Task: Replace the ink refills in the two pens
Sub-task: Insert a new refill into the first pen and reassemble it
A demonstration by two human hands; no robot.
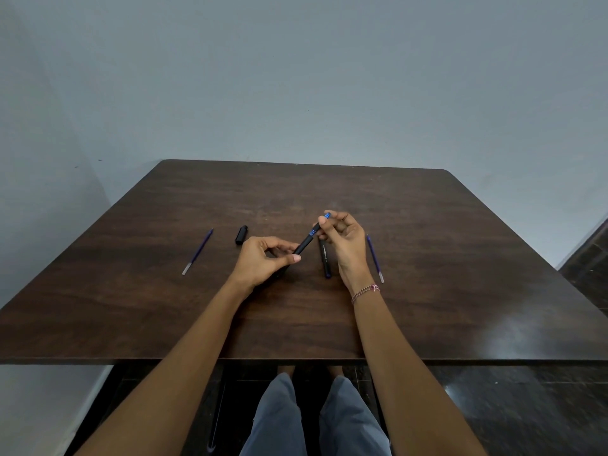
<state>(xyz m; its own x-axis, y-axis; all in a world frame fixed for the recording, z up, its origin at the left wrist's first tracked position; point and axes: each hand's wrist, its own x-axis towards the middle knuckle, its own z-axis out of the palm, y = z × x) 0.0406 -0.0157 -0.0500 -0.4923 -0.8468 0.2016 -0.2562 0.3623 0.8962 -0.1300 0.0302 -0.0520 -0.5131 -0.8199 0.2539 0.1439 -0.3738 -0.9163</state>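
The pen (307,240), black with a blue grip section at its upper end, is held above the middle of the table (427,258), tilted so that its blue end points toward 1 o'clock. The left hand (263,261) grasps its lower barrel between thumb and fingers, and the right hand (345,238) pinches the blue end with its fingertips, the palm turned toward the camera. A second pen (325,261), also black, lies flat on the table just beside the right hand at its 7 o'clock side, running roughly from 12 to 6 o'clock, its upper end hidden behind the fingers. A black cap (241,235) lies at 10 o'clock from the left hand, near it but not touching. One refill (198,252), thin and purple with a pale end nearest the camera, lies well apart at 9 o'clock from the left hand, slanted toward 1 o'clock. Another refill (375,259) lies at 3 o'clock just beside the right wrist, which wears a bracelet (365,292). A plain grey wall (296,77) rises behind the table.
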